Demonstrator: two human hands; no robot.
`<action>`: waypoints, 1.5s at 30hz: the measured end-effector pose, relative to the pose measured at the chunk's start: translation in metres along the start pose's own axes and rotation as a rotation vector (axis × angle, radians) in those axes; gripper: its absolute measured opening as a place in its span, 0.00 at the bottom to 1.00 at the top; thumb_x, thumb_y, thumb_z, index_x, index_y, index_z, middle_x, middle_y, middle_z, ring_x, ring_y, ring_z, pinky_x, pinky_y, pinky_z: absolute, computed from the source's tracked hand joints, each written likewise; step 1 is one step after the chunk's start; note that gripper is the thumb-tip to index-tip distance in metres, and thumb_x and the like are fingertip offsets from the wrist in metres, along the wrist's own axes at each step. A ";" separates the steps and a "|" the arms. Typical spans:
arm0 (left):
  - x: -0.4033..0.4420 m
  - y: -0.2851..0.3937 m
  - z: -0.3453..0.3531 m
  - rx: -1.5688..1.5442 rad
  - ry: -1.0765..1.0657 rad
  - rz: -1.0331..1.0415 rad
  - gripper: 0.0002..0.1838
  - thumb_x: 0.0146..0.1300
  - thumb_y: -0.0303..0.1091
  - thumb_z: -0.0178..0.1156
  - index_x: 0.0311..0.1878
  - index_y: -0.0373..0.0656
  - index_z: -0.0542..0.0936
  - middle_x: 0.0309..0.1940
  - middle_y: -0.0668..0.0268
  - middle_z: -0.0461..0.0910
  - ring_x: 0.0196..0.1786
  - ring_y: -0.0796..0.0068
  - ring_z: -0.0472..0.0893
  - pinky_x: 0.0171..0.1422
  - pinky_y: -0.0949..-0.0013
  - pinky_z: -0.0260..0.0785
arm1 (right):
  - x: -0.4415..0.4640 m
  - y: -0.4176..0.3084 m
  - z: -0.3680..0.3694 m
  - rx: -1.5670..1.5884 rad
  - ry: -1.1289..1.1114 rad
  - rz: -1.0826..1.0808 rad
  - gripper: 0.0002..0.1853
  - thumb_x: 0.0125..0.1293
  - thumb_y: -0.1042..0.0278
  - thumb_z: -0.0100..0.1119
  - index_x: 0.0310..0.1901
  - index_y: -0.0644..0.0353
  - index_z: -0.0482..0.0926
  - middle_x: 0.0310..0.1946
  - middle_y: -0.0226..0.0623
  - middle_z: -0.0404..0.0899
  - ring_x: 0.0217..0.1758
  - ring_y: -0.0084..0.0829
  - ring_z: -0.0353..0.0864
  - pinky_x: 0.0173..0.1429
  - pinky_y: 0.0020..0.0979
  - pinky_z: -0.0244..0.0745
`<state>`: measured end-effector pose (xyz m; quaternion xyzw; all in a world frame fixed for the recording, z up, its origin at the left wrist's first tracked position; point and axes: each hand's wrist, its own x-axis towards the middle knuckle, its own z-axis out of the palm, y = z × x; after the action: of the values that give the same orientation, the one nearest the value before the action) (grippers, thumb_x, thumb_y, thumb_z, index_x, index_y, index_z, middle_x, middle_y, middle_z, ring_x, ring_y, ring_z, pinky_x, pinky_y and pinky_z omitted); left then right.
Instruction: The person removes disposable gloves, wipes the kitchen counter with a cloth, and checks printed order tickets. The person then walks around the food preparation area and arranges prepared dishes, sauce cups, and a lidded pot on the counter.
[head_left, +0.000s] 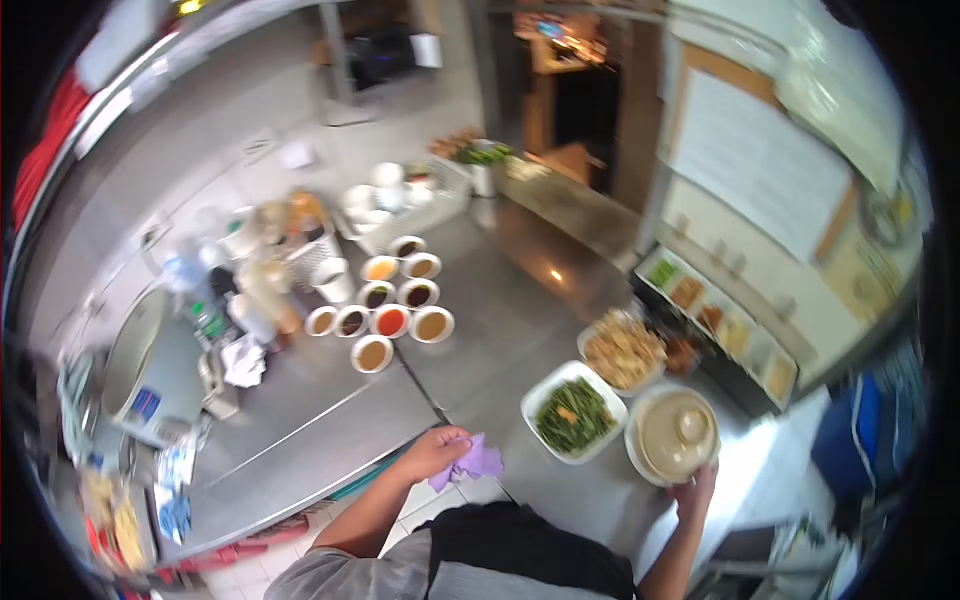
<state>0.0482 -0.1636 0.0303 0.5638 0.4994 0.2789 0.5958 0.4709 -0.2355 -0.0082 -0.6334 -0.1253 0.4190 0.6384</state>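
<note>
My left hand (438,454) is closed on a crumpled purple cloth (475,462) near the counter's front edge. At the lower right, my right hand (693,491) grips the near edge of a beige lidded pot (677,430) with a round knob on its lid. A pale plate or rim shows around the pot's base, and part of the fingers is hidden beneath it. Left of the pot stands a white square dish of green vegetables (574,418). Just behind that is a bowl of pale brown food (624,350).
Several small cups of sauces (390,320) stand mid-counter. Behind them are a white basket of cups (410,205) and bottles (265,290). A large pot (150,350) sits at left. A garnish tray (715,320) lines the right wall.
</note>
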 end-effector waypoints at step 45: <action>-0.155 -0.160 -0.244 1.016 0.967 -0.108 0.35 0.50 0.51 0.52 0.60 0.47 0.59 0.59 0.46 0.54 0.62 0.40 0.51 0.61 0.45 0.43 | -0.152 0.160 0.302 -1.223 -0.269 -0.926 0.22 0.48 0.61 0.57 0.47 0.57 0.70 0.53 0.49 0.61 0.61 0.51 0.53 0.63 0.48 0.46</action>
<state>-0.2642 -0.2395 -0.0458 0.5595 0.8040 0.2008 -0.0171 0.1084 -0.1523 -0.0474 -0.6998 -0.6623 0.0396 0.2649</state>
